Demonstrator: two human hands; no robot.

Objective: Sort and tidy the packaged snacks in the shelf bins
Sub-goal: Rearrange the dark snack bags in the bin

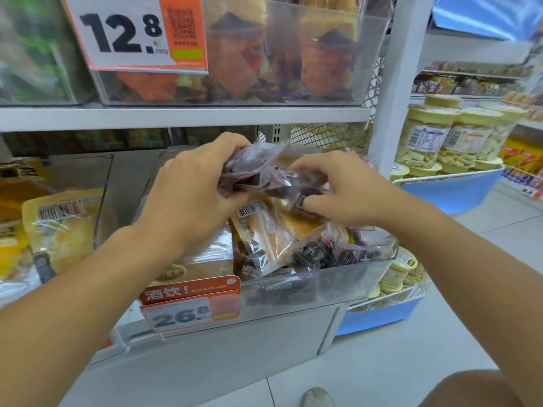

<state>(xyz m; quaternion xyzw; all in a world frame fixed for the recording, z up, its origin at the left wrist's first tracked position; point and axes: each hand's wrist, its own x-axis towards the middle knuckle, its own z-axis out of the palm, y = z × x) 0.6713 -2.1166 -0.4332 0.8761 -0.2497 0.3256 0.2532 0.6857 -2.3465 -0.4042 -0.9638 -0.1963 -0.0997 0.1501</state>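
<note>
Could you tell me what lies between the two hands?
In the head view, a clear bag of dark snacks spans between left hand and right hand; both grip it.

Above your clear bin (338, 277): open room, capped by the white shelf edge (182, 117). Heaped snack bags (282, 233) fill its interior. The white upright post (393, 118) blocks your right.

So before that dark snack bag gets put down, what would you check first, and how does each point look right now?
1. Left hand grips the dark bag: ok.
2. Right hand holds its other end: ok.
3. Bag lifted free of the bin: ok.
4. Room in the bin: not ok, packets pile above its front wall.
5. Bag sealed and undamaged: cannot tell, blurred.
6. Price tag matches this bag: cannot tell.
</note>
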